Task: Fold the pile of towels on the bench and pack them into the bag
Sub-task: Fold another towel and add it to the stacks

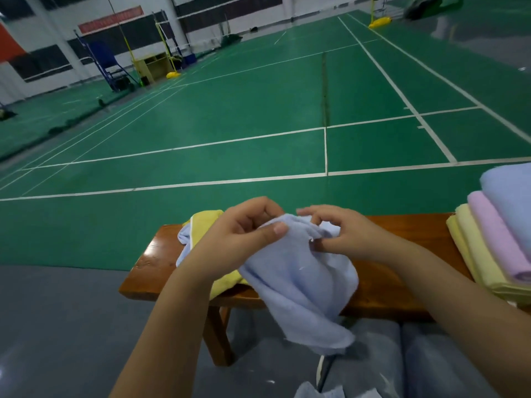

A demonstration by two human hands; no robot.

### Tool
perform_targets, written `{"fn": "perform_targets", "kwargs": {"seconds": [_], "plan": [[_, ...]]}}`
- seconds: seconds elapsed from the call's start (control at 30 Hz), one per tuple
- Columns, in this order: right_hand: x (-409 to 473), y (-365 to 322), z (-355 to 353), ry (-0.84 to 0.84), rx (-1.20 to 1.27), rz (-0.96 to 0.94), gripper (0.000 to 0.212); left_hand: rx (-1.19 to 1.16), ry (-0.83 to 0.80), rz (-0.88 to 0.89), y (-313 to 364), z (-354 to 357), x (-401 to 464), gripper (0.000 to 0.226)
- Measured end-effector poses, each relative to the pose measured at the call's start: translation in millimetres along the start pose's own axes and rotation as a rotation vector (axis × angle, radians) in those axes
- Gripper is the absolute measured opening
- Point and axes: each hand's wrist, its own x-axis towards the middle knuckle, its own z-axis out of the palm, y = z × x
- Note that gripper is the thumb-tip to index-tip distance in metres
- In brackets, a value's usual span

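No readable text, label, brand or number is being shown anywhere; a long red rectangular banner (110,20) is being displayed high on the white back wall of the hall, and pale markings are being carried along it, but they are too blurred and too small to be read; nothing printed or stitched is being seen on the light blue terry towel (298,280), on the folded pastel towels stacked at the right (494,239) or on the glossy brown wooden bench (385,285)

Dim indoor light, wide-angle bending at edges, perhaps slight motion blur
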Motion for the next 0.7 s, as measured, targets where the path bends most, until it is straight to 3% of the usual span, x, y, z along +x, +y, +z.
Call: {"fn": "perform_targets", "kwargs": {"seconds": [0.1, 0.23, 0.37, 0.47, 0.57, 0.7], "plan": [[-11, 5, -18, 0.073, -0.089, 0.050, 0.030, 0.062, 0.078, -0.034, 0, -11, 3, 0.016], [-31, 6, -50, 0.108, -0.168, 0.074, 0.036, 0.181, 0.164, -0.060, -2, -21, 8, 0.004], [-41, 5, -76, 0.131, -0.241, 0.153, 0.037, 0.221, 0.298, -0.047, -1, -32, 17, 0.010], [-43, 6, -92, 0.182, -0.279, 0.187, 0.031, 0.188, 0.371, -0.074, -6, -40, 28, 0.020], [-47, 8, -110, 0.218, -0.305, 0.220, 0.023, 0.119, 0.408, -0.128, -13, -46, 37, 0.007], [-54, 21, -128, 0.376, -0.472, 0.371, 0.019, 0.112, 0.573, -0.192, -29, -54, 45, 0.011]]}}
